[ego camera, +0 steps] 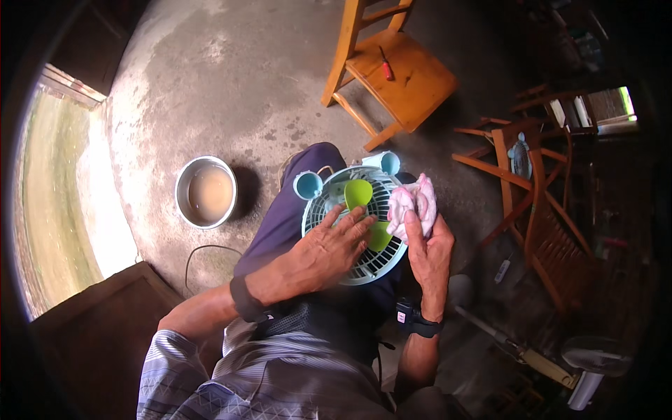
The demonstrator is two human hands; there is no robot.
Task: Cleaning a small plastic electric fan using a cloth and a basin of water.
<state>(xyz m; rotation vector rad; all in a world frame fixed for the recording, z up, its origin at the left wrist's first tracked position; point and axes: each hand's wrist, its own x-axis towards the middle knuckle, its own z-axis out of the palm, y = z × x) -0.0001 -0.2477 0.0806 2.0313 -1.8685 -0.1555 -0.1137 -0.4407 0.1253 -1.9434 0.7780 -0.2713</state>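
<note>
A small light-blue fan housing (314, 220) with a round slotted grille rests on my lap. Two green fan blades (358, 193) show inside it; the hub is covered by my left hand (336, 247). That hand lies palm down over the blades, its fingertips near them and its thumb hidden, so its grip cannot be made out. My right hand (431, 244) pinches a crumpled white and pink cloth (413, 205) over the right rim of the housing. Two blue cup-shaped parts (308, 185) stick out at the far side of the housing.
A metal pot (178, 194) of cloudy water stands on the concrete floor at left. Ahead is a wooden chair (420, 84) with a red-handled screwdriver (387, 71) on its seat. At right, a folding wooden chair (556, 252) holds a blue fan grille (521, 157). A cable (202, 248) curves nearby.
</note>
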